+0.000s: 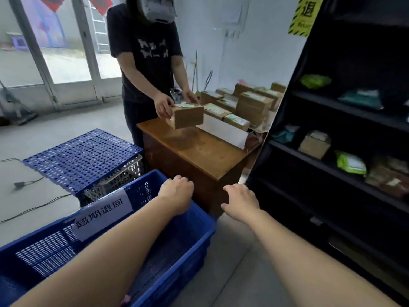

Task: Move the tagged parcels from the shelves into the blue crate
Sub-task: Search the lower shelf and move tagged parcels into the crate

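Blue crate point(194, 247): on the floor, near left, with a paper label point(101, 211) on its far-left wall; the mesh bottom that shows is bare, and the arms hide the rest
Left grip point(177, 193): over the crate's far corner, back upward, fingers curled under; a speck of green shows past the knuckles, and I cannot tell whether it pinches anything or rests on the rim
Right grip point(241, 202): in the air between crate and shelves, fingers loosely bent and apart, holding nothing
Shelves point(332, 169): black unit along the right, with parcels lying on three boards
Brown parcels point(387, 176): on the lower board towards its right end; they look film-wrapped, so probably slick; best taken from underneath
Green bag point(350, 162): on the same board, just left of them at the front edge; a soft mailer, likely light and floppy; pinch across its middle, not a corner
Cardboard box point(314, 144): one board up, near the front edge, with a paper tag on top; stiff, probably the heaviest here; clamp two opposite sides
Teal bags point(360, 98): on the upper board and the left end of the box's board; soft, so likely to sag when lifted
Tags: too blurred to tell which parcels qualify
Desk point(199, 149): beyond the crate; another person holds a box point(187, 116) above its far-left corner, and stacked boxes point(250, 105) sit along the far edge
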The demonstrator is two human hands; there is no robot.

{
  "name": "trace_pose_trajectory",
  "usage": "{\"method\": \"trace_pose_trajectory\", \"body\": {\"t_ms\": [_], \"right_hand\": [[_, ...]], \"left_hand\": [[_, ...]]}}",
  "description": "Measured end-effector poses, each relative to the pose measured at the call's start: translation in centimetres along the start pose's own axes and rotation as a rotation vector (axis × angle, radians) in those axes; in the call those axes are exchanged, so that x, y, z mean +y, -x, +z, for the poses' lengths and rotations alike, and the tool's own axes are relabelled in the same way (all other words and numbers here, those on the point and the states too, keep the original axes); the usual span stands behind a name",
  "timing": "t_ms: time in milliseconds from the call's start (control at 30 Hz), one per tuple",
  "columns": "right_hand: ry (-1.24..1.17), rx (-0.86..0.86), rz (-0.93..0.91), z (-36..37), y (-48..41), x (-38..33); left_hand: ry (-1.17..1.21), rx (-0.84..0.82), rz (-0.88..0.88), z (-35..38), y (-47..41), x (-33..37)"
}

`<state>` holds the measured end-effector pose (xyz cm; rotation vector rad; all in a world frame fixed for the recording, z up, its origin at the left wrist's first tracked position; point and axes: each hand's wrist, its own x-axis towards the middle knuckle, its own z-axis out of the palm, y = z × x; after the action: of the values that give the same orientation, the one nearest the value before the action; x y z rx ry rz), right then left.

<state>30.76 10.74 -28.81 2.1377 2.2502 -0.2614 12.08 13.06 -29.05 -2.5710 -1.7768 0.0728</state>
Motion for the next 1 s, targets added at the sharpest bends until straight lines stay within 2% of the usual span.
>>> {"method": "trace_pose_trajectory", "body": {"t_ms": [500,1000], "right_hand": [[-0.001,0.159,0.277,-8.1,13.3,25.5],[0.000,0.229,0.570,-10.7,23.2,43.8]], "left_hand": [[-0.003,0.144,0.307,-7.9,-5.8,27.3],[-0.018,0.153,0.571,-11.0,-9.6,49.1]]}}
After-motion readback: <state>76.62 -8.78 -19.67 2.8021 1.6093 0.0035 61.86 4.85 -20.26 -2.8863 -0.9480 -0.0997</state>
